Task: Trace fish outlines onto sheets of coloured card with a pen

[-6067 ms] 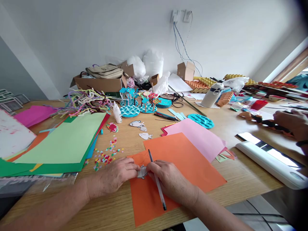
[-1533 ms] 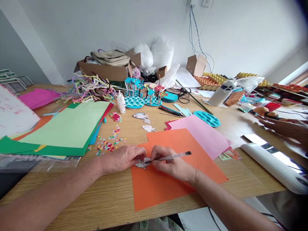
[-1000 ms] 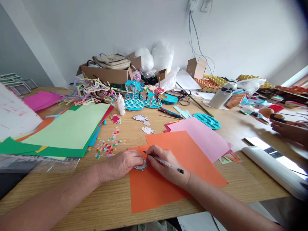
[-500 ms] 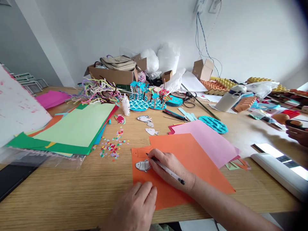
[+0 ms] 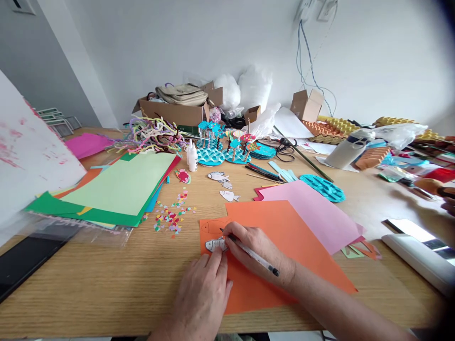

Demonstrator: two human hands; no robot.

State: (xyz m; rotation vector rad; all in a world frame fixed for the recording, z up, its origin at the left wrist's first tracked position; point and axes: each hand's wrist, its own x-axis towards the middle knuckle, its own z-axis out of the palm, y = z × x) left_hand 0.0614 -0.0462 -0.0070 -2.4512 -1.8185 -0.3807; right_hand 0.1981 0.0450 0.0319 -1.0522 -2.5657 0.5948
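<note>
A pen [image 5: 254, 255] slants through the grip of my right hand [image 5: 261, 248], its tip on the orange paper [image 5: 277, 218]. Just left of the tip, a fish outline [image 5: 211, 227] is drawn on that sheet. Below the outline lies a grey-and-white paper fish cutout [image 5: 214, 245]. My left hand [image 5: 204, 289] has its fingers stretched out, their tips resting on the cutout's lower edge. Higher up the table are white paper fish [image 5: 229, 195] and a red decorated fish [image 5: 183, 176].
Coloured paper [image 5: 124, 189] is stacked left, beside confetti [image 5: 172, 218]. Glue bottles [image 5: 192, 157] stand near blue wave-shaped fish models [image 5: 209, 154]. Pink paper [image 5: 313, 208] touches the orange sheet's right side. A white device [image 5: 419, 255] and another person's hand [image 5: 450, 204] are at right.
My left hand has moved up from the sheet's lower left onto the fish cutout. My right hand still holds the pen near the drawn outline. The view has shifted slightly.
</note>
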